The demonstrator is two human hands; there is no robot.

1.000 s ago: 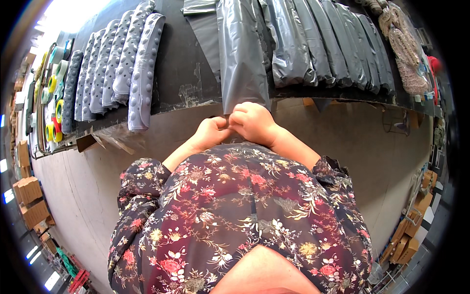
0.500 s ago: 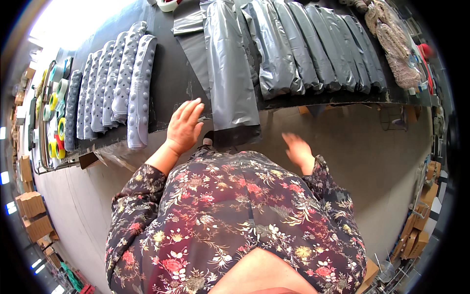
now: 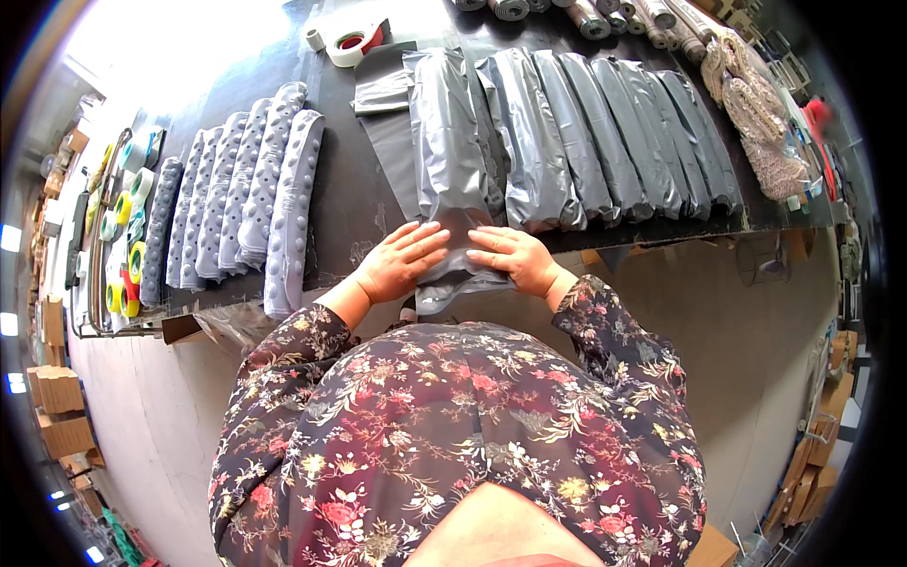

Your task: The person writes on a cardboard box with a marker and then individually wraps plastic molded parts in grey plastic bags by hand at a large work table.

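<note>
A filled, shiny grey plastic bag (image 3: 446, 142) lies lengthwise in front of me, its loose end overhanging the table's near edge. My left hand (image 3: 406, 257) rests on the left side of that end, fingers stretched flat. From the right, my right hand (image 3: 515, 260) lies on the same end with its fingers straight. The fingertips face each other with a narrow gap between them. Beneath the bag, flat grey plastic (image 3: 385, 94) sticks out to the left. Several similar filled grey bags (image 3: 576, 142) lie side by side on the right.
Left on the black table (image 3: 345, 180) are several grey rolls with raised dots (image 3: 295, 208). Tape rolls (image 3: 137, 260) hang or stand at the left end. A large tape roll (image 3: 350, 47) lies at the back. Rolled mats (image 3: 590, 17) and a beige bundle (image 3: 756, 104) occupy the far right.
Both hands have come forward and inward from above the near edge onto the bag's loose end. That end is now pressed and creased. The whole view has shifted, showing more of the table's back.
</note>
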